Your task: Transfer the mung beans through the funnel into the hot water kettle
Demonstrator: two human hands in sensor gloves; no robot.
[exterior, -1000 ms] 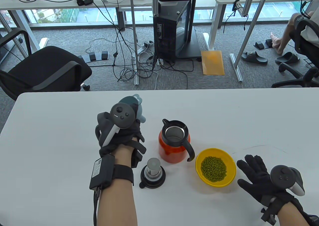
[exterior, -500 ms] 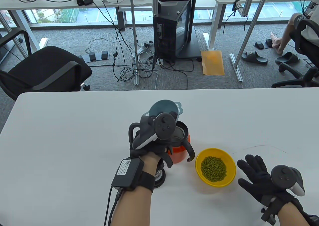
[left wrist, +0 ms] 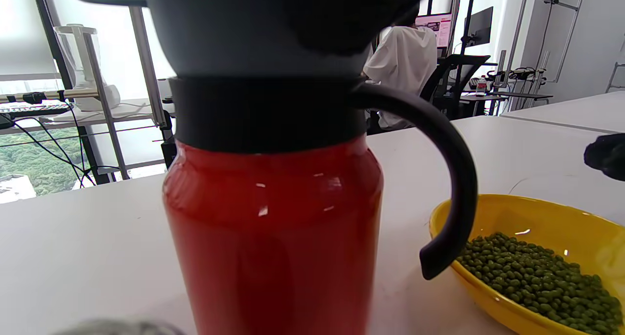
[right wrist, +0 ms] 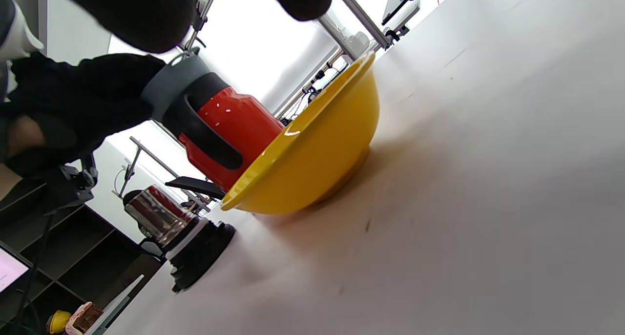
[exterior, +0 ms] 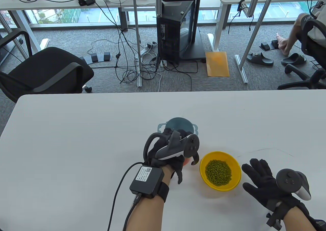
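My left hand grips the grey-blue funnel and holds it seated in the mouth of the red kettle. In the left wrist view the funnel rests in the black collar above the kettle's red body. In the table view the hand hides most of the kettle, and only its black handle sticks out. The yellow bowl of mung beans stands just right of the kettle. My right hand lies open and flat on the table, right of the bowl.
The kettle's lid stands upside down on the table at the kettle's near left, hidden under my left wrist in the table view. The table's far edge lies beyond the kettle, with office chairs and cables on the floor behind.
My left hand carried the funnel from the table's left side rightward over the kettle and lowered it into the mouth. The right hand has not moved.
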